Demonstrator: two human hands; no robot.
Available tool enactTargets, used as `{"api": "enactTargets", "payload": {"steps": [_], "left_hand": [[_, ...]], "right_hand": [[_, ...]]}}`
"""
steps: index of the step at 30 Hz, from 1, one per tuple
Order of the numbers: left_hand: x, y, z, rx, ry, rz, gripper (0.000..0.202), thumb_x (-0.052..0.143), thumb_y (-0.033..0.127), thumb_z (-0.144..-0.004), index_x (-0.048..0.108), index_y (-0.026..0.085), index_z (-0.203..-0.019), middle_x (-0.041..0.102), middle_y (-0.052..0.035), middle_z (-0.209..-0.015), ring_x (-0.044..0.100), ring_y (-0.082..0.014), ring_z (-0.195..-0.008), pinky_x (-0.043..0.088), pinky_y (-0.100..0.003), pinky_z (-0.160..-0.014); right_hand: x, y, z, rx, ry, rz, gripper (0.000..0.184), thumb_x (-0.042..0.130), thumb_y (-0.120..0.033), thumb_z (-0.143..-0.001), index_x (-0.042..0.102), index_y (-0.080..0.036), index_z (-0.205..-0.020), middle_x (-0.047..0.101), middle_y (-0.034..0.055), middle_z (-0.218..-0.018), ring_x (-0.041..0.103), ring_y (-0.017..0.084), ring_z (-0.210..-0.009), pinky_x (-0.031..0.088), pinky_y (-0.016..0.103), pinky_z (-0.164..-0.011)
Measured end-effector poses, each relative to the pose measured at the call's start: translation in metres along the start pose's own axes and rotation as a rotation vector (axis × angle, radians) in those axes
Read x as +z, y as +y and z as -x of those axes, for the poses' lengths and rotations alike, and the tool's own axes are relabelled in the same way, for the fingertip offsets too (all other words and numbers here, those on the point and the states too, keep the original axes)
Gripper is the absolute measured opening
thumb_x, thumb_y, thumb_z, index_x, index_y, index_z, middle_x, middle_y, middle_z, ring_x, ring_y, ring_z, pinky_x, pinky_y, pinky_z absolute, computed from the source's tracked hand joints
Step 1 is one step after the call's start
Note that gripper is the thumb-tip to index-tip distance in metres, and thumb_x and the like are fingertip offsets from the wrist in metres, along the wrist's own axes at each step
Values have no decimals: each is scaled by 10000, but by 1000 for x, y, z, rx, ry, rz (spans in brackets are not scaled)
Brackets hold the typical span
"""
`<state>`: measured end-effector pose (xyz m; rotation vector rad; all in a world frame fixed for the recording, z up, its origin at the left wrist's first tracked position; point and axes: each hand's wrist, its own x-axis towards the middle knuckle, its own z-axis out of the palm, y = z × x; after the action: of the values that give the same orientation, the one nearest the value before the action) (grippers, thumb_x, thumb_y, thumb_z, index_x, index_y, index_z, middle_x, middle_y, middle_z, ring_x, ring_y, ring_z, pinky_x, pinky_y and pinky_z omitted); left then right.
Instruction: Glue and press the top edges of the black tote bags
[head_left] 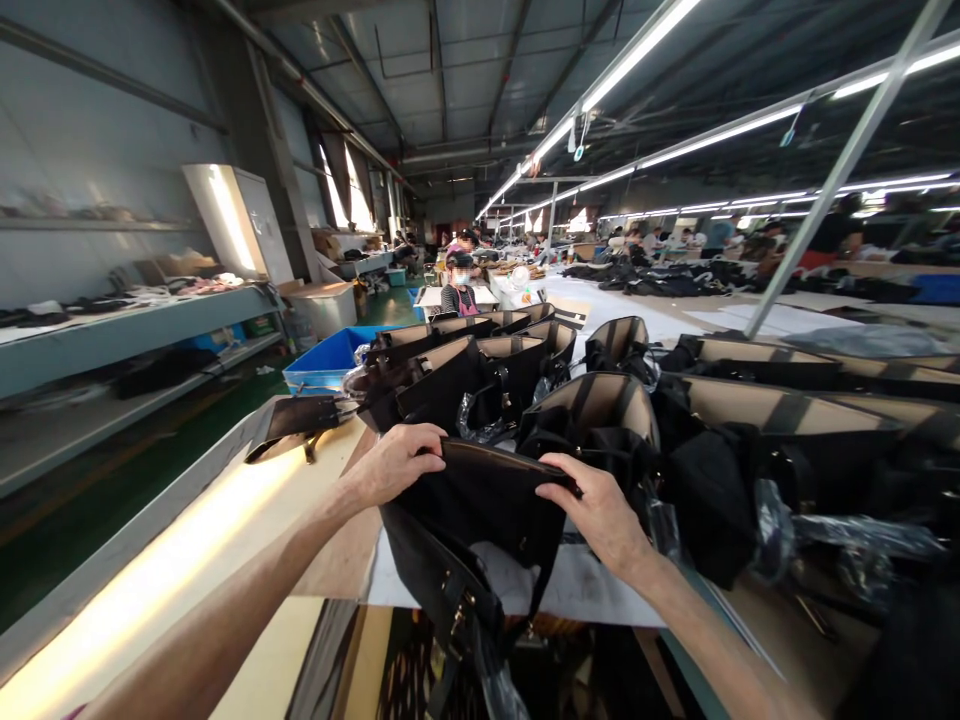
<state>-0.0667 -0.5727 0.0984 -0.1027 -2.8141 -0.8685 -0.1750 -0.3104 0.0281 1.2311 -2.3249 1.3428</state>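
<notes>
A black bag (487, 500) hangs between my two hands over the near edge of the table, its top rim stretched out straight. My left hand (401, 462) pinches the left end of that rim, thumb and fingers closed on it. At the right end my right hand (589, 500) grips the rim the same way. Lower on the bag are a strap with a metal buckle (461, 608) and clear plastic wrap. Just beyond stands another black bag with a beige lining (600, 400), its mouth facing up.
Several black bags with beige insides (780, 410) crowd the table ahead and to the right. A blue bin (330, 360) stands at the left, beyond a black piece (292, 425) on the table. A slanted metal post (840, 180) rises at right. A person (459, 295) sits farther back.
</notes>
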Motion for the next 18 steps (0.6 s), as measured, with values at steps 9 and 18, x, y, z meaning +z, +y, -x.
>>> {"api": "enactTargets", "payload": {"steps": [9,18], "left_hand": [[6,2,-3,-136,125,40,92,599,217,-676,578,172,-599,664,6,-936,592,-165,-836,386,-262,-775],[10,4,-5,-182,170,-44,101,589,262,-681,587,176,-628,613,35,-697,529,-134,-671,364,-237,-644]], "right_hand": [[3,-11,-1,-283,-2,223,279,644,-270,-864,548,-179,-1110,569,84,-993,558,275,-908,461,394,-817],[8,-5,3,-264,31,227,127,485,-244,-943,573,-168,-996,566,84,-890,545,264,-827,436,396,-757]]}}
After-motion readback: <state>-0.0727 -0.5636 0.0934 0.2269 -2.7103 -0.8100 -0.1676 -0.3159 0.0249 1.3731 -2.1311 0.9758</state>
